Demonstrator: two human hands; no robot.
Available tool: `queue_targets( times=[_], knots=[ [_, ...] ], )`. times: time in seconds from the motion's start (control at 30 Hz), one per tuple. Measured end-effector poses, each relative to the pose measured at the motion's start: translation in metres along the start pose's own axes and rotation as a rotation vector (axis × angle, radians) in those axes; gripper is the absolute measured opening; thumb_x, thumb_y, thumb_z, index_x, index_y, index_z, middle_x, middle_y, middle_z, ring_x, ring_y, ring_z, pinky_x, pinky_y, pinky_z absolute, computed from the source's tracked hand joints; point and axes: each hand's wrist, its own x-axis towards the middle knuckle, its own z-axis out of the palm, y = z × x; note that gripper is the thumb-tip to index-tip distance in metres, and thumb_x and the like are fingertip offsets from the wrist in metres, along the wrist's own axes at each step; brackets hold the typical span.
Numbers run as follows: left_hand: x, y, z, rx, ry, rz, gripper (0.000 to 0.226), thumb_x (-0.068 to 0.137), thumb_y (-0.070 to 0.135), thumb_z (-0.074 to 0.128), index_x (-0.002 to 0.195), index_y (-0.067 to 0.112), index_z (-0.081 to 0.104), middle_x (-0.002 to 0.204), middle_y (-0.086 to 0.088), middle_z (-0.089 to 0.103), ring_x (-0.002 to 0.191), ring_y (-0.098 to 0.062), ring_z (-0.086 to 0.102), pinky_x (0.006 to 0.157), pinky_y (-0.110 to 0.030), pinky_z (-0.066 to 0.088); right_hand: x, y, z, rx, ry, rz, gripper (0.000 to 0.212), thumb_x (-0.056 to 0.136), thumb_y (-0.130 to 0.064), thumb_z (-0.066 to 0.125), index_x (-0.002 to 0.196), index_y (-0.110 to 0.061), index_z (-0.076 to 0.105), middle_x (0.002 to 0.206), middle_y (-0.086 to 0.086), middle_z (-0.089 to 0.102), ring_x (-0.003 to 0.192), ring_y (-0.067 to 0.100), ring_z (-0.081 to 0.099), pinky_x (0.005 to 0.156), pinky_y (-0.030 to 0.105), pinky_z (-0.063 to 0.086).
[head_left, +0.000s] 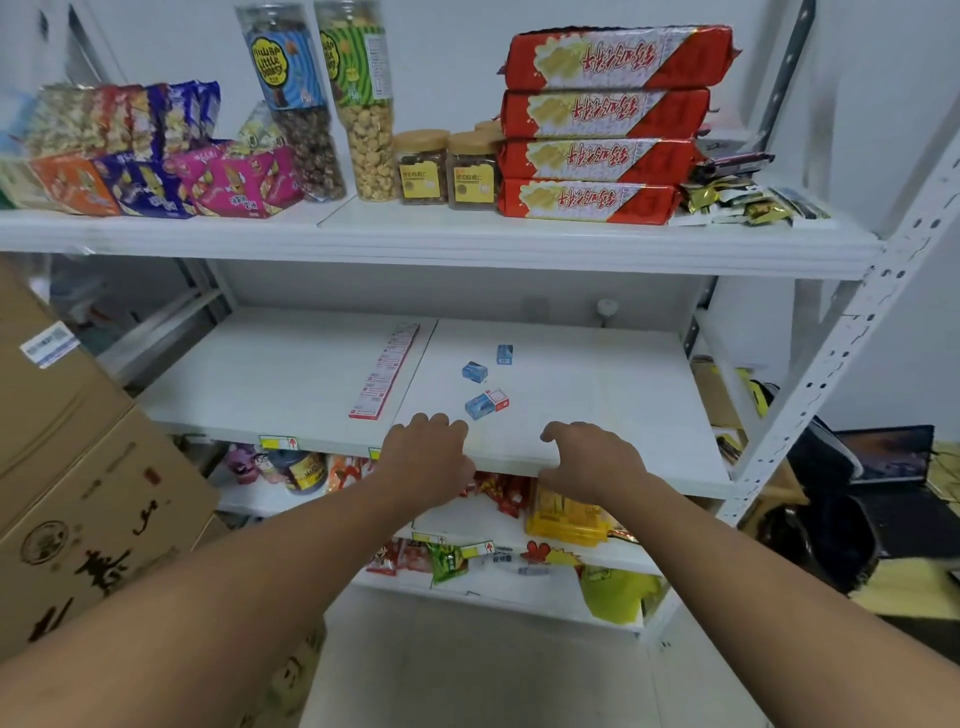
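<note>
Stacked brown cardboard boxes (78, 467) stand just off the left end of a white middle shelf (597, 395). On the shelf's left half, a long strip of red and white labels (387, 374) runs from back to front. At the shelf's front edge, near its middle, the person's left hand (426, 457) rests palm down, fingers bent and close together, tips on the board, holding nothing. Just beyond those fingertips on the shelf lies the nearest blue box (485, 404), small, with a red and white end, touched by neither hand. A second blue box (474, 371) and a third blue box (504, 354) sit farther back on the shelf. The right hand (592, 460) rests on the same front edge, fingers loosely curled onto the board, empty. Above the shelf, red biscuit packs (597, 124) are stacked four high. A white perforated post (841, 353) bounds the shelf's right end
</note>
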Motion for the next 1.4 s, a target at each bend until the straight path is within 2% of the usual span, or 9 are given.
queue_targets(
  times=[0.2,0.47,0.7,1.07,1.4],
  knots=[
    [0.009,-0.007,0.0,-0.029,0.051,0.026,0.047,0.103,0.043,0.049,0.145,0.022,0.056,0.128,-0.003,0.064,0.116,-0.025,0.059,0.091,-0.043,0.052,0.003,-0.014,-0.003,-0.028,0.031,0.02,0.059,0.091,-0.046,0.065,0.146,-0.034,0.049,0.136,-0.002,0.06,0.117,0.024,0.061,0.082,0.038,0.05],
    [0.017,-0.022,0.015,-0.042,0.029,0.069,0.046,0.103,0.042,0.049,0.143,0.022,0.056,0.13,-0.004,0.063,0.116,-0.026,0.058,0.089,-0.044,0.048,0.012,-0.029,0.002,-0.064,0.016,0.042,0.058,0.092,-0.044,0.065,0.146,-0.035,0.049,0.136,-0.003,0.06,0.117,0.024,0.061,0.086,0.039,0.053],
    [0.019,-0.019,0.009,-0.077,-0.006,-0.003,0.047,0.103,0.042,0.048,0.145,0.023,0.054,0.131,-0.003,0.061,0.119,-0.026,0.057,0.091,-0.044,0.049,0.024,-0.029,-0.002,-0.062,0.003,-0.008,0.058,0.09,-0.046,0.066,0.145,-0.034,0.05,0.134,-0.002,0.06,0.114,0.024,0.062,0.079,0.037,0.05],
    [0.035,0.026,-0.002,-0.097,-0.023,-0.167,0.05,0.104,0.046,0.048,0.148,0.023,0.053,0.136,-0.004,0.061,0.124,-0.027,0.057,0.097,-0.045,0.05,0.057,0.025,-0.013,-0.03,-0.005,-0.136,0.057,0.085,-0.05,0.064,0.139,-0.038,0.053,0.128,-0.007,0.063,0.105,0.019,0.061,0.074,0.035,0.047],
    [0.057,0.048,0.016,-0.136,-0.137,-0.223,0.051,0.103,0.049,0.049,0.148,0.025,0.054,0.139,-0.004,0.06,0.129,-0.029,0.056,0.097,-0.046,0.05,0.094,0.049,0.001,0.012,-0.108,-0.209,0.056,0.085,-0.046,0.064,0.14,-0.037,0.053,0.136,-0.006,0.06,0.119,0.021,0.06,0.094,0.04,0.052]
  ],
)
